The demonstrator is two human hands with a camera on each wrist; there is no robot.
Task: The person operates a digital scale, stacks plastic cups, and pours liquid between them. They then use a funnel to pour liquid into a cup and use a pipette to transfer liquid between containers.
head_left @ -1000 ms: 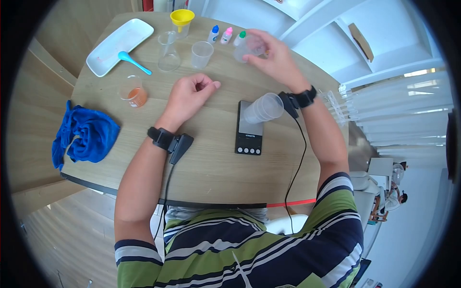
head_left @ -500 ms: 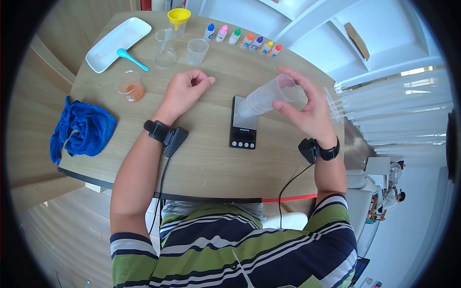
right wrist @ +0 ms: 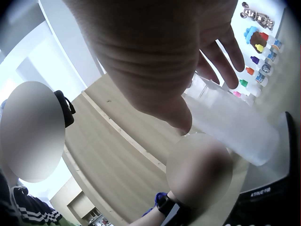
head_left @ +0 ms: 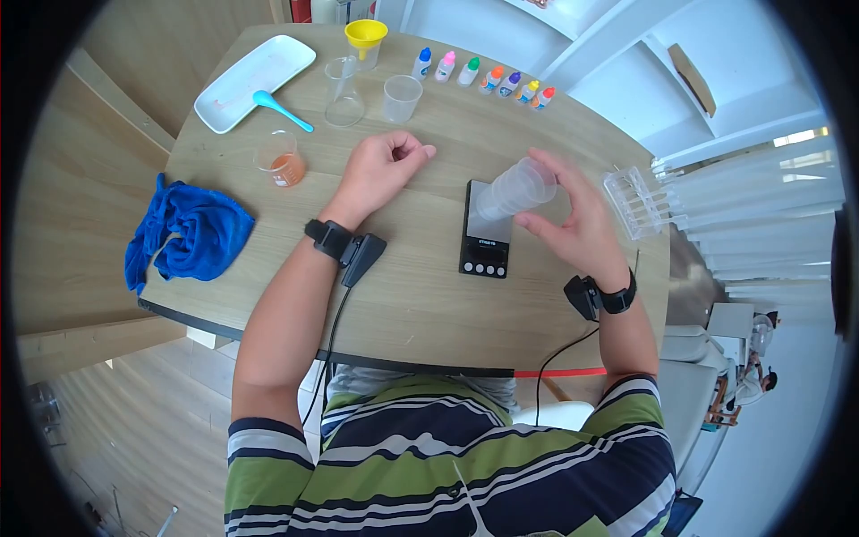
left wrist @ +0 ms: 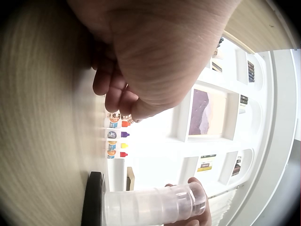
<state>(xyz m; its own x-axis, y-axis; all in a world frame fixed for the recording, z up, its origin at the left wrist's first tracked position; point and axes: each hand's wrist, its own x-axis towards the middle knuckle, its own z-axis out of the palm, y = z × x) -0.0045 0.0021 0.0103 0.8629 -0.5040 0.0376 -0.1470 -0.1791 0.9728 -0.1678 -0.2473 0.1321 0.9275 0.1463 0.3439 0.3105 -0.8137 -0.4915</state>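
Observation:
Frosted plastic cups, nested in a tall stack [head_left: 503, 195], stand on a black digital scale [head_left: 486, 255]. My right hand [head_left: 580, 219] holds the top cup near its rim, thumb on the near side and fingers on the far side. In the left wrist view its fingertips show around the upper end of the stack. Fingers loosely curled, my left hand [head_left: 380, 174] rests on the table to the left of the scale and holds nothing. A single clear cup [head_left: 403, 98] stands beyond it, beside a conical flask [head_left: 344, 106].
Several small dropper bottles with coloured caps [head_left: 490, 80] line the far edge. At the left are a beaker of orange liquid [head_left: 286, 170], a blue cloth [head_left: 201, 231], a white tray [head_left: 291, 55] with a blue spoon [head_left: 284, 112], and a yellow funnel [head_left: 366, 34]. A clear rack [head_left: 637, 204] stands right.
My right hand has carried a cup from near the dropper bottles to the stack on the scale. The stack looks shorter than half a second ago. My left hand stays on the table.

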